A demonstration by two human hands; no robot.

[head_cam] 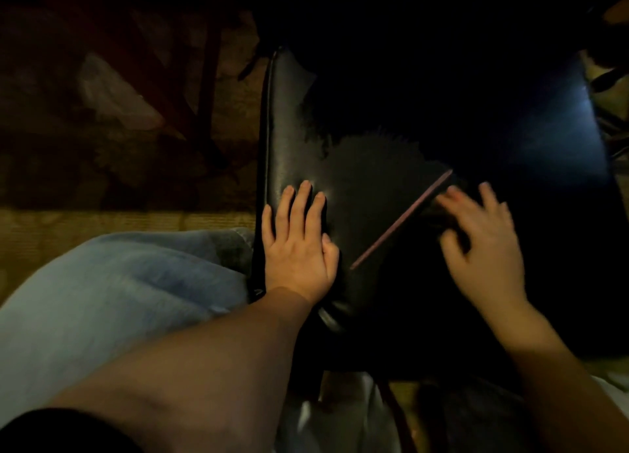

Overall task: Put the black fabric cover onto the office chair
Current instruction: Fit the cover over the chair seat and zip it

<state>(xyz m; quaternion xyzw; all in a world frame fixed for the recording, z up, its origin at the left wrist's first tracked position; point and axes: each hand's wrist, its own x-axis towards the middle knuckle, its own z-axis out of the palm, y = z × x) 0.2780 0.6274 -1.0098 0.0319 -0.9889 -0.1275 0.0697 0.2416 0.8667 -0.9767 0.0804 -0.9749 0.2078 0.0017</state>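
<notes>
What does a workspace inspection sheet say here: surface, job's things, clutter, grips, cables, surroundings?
Surface: glossy black leather office chair seat, left part bare.
Job's things: black fabric cover with reddish hem, draped over the seat's middle and right.
Clutter: nothing seen.
Grips: left hand flat on the bare seat; right hand blurred at the hem, hold unclear.
Cables: nothing seen.
Surroundings: dim; dark patterned rug, woven straw-coloured mat, blue denim trouser leg.

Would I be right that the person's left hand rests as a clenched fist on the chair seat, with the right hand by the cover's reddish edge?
Not quite: the head view shows the left hand lying flat, fingers straight, on the chair seat; the right hand is by the cover's reddish edge.
</notes>
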